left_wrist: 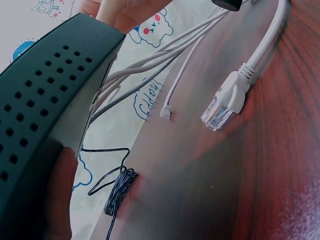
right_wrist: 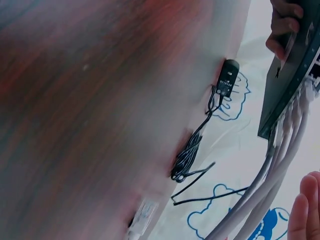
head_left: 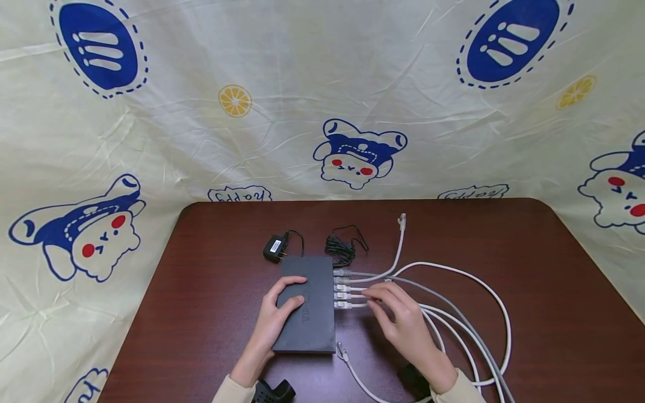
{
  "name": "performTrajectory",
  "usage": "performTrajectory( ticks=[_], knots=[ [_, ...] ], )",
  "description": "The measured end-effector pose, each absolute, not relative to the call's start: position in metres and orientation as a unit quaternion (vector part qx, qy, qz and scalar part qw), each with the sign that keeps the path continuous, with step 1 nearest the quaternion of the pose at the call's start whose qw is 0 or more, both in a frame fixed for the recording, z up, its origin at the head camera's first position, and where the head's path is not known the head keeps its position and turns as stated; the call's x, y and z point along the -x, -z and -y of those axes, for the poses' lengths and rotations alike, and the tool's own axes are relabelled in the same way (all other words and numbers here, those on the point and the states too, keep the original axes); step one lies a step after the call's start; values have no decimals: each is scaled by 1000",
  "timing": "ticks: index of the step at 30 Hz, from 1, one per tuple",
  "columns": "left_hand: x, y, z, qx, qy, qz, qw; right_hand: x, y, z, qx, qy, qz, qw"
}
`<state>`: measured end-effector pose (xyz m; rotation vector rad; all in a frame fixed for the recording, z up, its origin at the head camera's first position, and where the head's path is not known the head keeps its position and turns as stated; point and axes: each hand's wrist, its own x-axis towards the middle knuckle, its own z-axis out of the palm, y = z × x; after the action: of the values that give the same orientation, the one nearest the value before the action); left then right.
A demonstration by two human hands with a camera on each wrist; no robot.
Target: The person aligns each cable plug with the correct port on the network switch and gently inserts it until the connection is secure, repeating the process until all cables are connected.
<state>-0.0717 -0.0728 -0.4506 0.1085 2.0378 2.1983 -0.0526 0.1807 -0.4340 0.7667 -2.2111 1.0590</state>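
Note:
My left hand [head_left: 269, 319] grips a dark network switch [head_left: 312, 330], thumb and index finger lying on its top face. From the left wrist, the switch [left_wrist: 45, 100] shows rows of square vent holes and a finger on its edge. White and grey Ethernet cables end in plugs [head_left: 342, 296] seated along its right side. Close beside those plugs, my right hand [head_left: 403, 322] has loosely bent fingers that overlap the cables in the head view. The right wrist view has its fingertips [right_wrist: 307, 205] apart from the cables [right_wrist: 270, 185], with nothing between them.
A loose Ethernet plug [head_left: 342, 351] lies near the switch's front corner; another plug [head_left: 402, 221] points to the back. Behind the switch are a black power adapter [head_left: 275, 248] and its bundled cord [head_left: 341, 249]. Cable loops [head_left: 506, 330] spread right over the brown table [head_left: 564, 336].

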Motion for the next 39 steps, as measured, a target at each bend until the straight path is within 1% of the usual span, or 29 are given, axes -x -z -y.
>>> performTrajectory(
  ticks=[7, 19, 32, 39],
  knots=[
    [71, 453, 74, -30, -729, -680, 71, 55, 436, -189, -282, -401, 817, 305],
    [71, 457, 76, -27, -735, -673, 79, 58, 435, -205, -251, -399, 826, 309],
    [69, 457, 78, -24, -743, -664, 79, 61, 438, -222, -201, -379, 853, 298],
    [68, 458, 78, -21, -743, -664, 81, 66, 438, -229, -187, -367, 859, 304]
  ],
)
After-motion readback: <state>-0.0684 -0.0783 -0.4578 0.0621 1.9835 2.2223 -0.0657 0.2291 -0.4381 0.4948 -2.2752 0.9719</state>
